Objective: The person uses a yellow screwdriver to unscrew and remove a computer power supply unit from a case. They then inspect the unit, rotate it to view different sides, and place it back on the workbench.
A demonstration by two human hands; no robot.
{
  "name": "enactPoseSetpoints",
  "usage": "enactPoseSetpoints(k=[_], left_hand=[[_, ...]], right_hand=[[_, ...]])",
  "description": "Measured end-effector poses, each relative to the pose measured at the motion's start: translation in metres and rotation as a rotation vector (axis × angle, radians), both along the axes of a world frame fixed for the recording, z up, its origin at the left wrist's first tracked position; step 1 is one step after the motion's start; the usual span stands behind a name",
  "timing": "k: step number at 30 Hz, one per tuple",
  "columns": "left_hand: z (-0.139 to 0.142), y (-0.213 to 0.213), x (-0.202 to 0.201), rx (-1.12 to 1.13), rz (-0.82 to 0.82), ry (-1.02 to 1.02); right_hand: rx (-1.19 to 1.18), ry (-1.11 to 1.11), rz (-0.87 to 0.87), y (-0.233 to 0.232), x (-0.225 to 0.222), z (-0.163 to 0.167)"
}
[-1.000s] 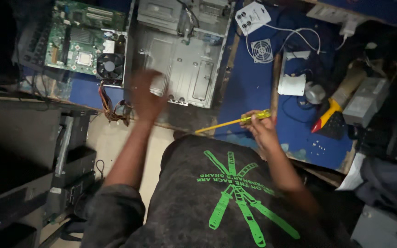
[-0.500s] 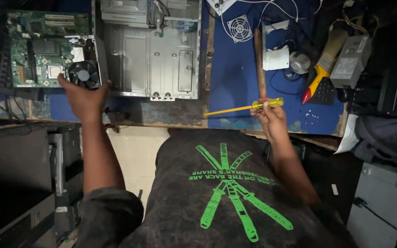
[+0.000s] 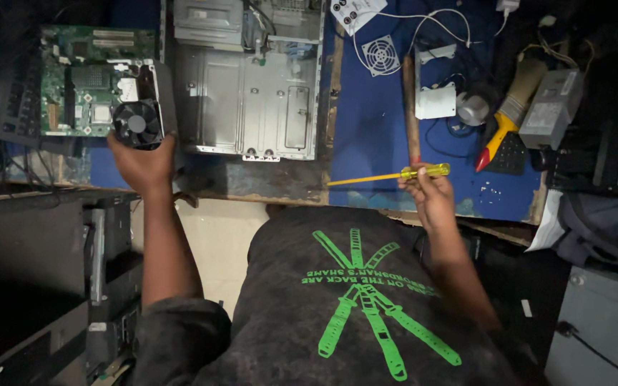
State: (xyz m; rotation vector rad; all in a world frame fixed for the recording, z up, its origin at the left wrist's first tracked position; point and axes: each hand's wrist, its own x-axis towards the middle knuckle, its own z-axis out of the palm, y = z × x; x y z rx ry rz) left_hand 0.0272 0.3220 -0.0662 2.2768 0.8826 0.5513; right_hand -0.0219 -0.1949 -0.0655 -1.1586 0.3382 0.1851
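while both arms reach up from the lower part of the frame, the scene runs so from left to right:
circuit board: green circuit board (image 3: 84, 89) lies flat at the upper left on the blue tabletop (image 3: 373, 136).
left hand: left hand (image 3: 143, 161) wraps its fingers around a black cooler fan (image 3: 137, 124), at the board's lower right corner.
computer case: open grey metal computer case (image 3: 252, 100) lies flat at upper centre, just right of the fan.
right hand: right hand (image 3: 429, 193) pinches the handle of a yellow screwdriver (image 3: 395, 175), shaft pointing left over the tabletop's front edge.
brush: yellow-handled brush (image 3: 506, 125) lies at the upper right.
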Motion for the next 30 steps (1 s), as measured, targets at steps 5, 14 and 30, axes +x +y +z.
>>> enactPoseSetpoints(k=[5, 14, 30], left_hand=[[0.017, -0.014, -0.021, 0.117, -0.092, -0.077], [0.028, -0.076, -0.073, -0.203, -0.163, -0.066], [-0.005, -0.230, -0.063, -0.223, -0.967, 0.280]], right_hand=[[0.033, 0.003, -0.025, -0.004, 0.000, -0.003], [-0.002, 0.012, -0.061, -0.022, -0.001, -0.005], [-0.155, -0.380, -0.334, -0.182, -0.040, 0.052]])
